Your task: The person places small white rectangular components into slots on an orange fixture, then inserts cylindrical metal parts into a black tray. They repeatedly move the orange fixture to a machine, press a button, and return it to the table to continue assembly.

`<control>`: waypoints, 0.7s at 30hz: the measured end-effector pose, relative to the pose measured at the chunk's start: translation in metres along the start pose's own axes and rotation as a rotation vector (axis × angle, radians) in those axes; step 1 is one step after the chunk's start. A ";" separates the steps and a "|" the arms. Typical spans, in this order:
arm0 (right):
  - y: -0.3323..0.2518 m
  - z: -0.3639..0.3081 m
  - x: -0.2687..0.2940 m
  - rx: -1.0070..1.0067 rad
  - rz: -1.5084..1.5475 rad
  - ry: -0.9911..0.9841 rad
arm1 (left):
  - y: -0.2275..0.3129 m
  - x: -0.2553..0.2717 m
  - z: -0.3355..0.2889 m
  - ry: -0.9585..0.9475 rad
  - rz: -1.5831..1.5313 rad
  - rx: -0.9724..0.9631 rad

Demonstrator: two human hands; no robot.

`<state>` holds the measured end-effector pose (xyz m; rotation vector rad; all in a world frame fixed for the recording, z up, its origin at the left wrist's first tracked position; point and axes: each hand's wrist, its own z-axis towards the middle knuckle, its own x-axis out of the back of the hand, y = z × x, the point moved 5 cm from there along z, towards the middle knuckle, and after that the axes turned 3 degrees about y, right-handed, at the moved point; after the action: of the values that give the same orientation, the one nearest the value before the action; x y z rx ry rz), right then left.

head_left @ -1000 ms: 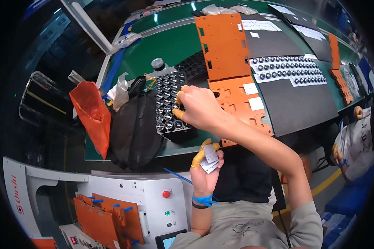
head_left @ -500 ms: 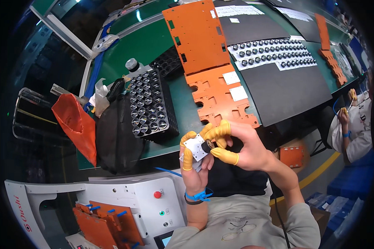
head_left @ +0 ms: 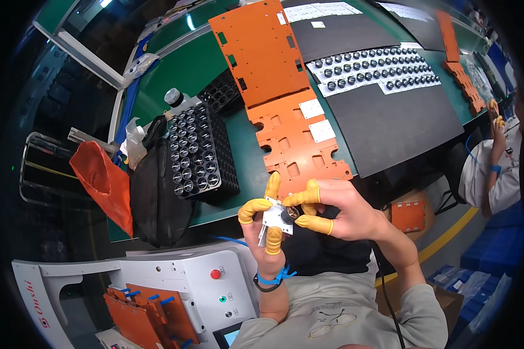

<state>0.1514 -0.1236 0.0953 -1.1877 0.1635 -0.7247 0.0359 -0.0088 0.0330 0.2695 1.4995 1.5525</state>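
In front of my body I hold a small white square board (head_left: 271, 218) in my left hand (head_left: 262, 238), with yellow finger covers pressed around its edges. More thin pale pieces show below that board, in the same hand. My right hand (head_left: 346, 212), also in yellow finger covers, pinches a short black lens-like cylinder (head_left: 287, 216) against the board's face. Whether the cylinder is fastened to the board, I cannot tell. Just beyond my hands lies an orange fixture plate (head_left: 300, 148), bearing two white square boards (head_left: 312, 109).
To the left stands a black tray (head_left: 224, 154) of lens-like cylinders. Rows of white boards with black cylinders (head_left: 372, 70) lie on a black mat (head_left: 396, 128). A white machine (head_left: 198, 279) is at lower left, an orange bag (head_left: 102, 180) beyond it. A co-worker (head_left: 495, 168) is at right.
My left hand has turned the white board and spread its fingers around its edges. My right hand stays at the black cylinder. The whole view has shifted slightly.
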 end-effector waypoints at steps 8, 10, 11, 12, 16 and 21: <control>-0.009 -0.007 0.001 0.150 -0.191 0.046 | 0.002 -0.004 -0.002 0.004 0.082 -0.074; -0.016 -0.005 0.002 0.248 -0.373 0.059 | 0.003 -0.007 -0.001 0.003 0.026 0.017; -0.018 -0.004 0.000 0.280 -0.418 0.075 | 0.004 -0.008 0.000 0.003 -0.003 0.060; -0.021 -0.004 -0.003 0.313 -0.463 0.092 | 0.004 -0.011 0.001 0.033 -0.035 0.080; -0.025 -0.006 -0.012 0.382 -0.678 0.214 | -0.009 -0.018 0.005 0.030 -0.138 0.206; -0.009 -0.020 0.005 0.540 -0.879 0.431 | -0.020 -0.028 0.004 -0.123 -0.054 0.259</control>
<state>0.1416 -0.1436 0.0964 -0.5273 -0.2132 -1.6746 0.0627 -0.0302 0.0287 0.4616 1.5959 1.2754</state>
